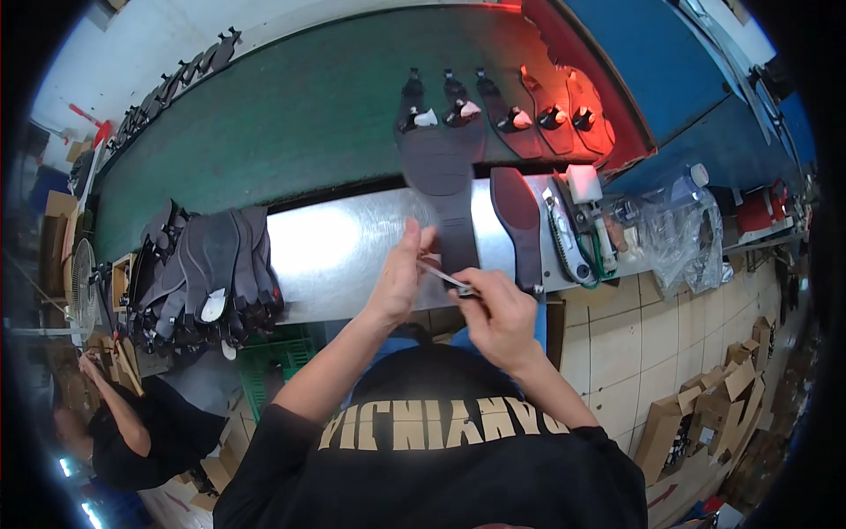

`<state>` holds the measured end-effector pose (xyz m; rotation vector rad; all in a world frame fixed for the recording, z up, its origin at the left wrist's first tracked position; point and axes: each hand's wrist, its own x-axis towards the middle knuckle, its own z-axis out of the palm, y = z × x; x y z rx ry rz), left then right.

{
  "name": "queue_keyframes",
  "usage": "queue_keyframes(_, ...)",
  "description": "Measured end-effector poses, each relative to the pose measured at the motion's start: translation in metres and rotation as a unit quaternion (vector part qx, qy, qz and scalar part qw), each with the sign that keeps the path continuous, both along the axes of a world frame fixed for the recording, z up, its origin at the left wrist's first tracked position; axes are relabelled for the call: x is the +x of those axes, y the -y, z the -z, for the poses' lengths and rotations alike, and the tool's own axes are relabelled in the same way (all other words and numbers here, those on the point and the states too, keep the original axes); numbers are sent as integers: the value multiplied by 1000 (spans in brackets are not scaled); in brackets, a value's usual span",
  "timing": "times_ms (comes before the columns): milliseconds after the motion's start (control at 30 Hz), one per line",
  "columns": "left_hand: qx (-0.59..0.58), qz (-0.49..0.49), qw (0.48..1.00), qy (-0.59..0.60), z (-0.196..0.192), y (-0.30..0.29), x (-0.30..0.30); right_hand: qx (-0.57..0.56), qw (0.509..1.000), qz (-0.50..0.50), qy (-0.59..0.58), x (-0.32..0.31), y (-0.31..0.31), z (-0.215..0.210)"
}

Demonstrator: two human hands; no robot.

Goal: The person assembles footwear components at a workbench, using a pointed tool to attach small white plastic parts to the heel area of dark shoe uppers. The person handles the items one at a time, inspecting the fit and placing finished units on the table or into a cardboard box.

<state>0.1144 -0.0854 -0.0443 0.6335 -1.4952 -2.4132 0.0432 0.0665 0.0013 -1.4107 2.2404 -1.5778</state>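
Note:
My left hand (401, 273) and my right hand (498, 313) meet over the front edge of a shiny metal work surface (344, 247). Between them they hold a small thin metal tool (445, 279), slanted from upper left to lower right. My left fingers pinch its upper end and my right fingers grip its lower end. Just beyond my hands a dark shoe sole (445, 189) lies lengthwise on the metal. A reddish-brown sole (518, 225) lies to its right.
A stack of dark soles (207, 273) stands at the left. Several soles with small pieces on them (502, 110) ride a green conveyor belt (291, 115). Tools (573, 238) and a plastic bag (679, 234) lie at the right. Another person (132, 432) works lower left. Cardboard boxes (705, 406) are on the floor.

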Motion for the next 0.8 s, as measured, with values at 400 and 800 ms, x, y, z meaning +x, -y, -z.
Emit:
queue_keyframes(400,-602,-193,764,133,44,158,-118,127,982,123,65,-28,-38,3)
queue_keyframes(800,-486,-273,830,-2,31,151,-139,29,979,21,200,-48,47,28)
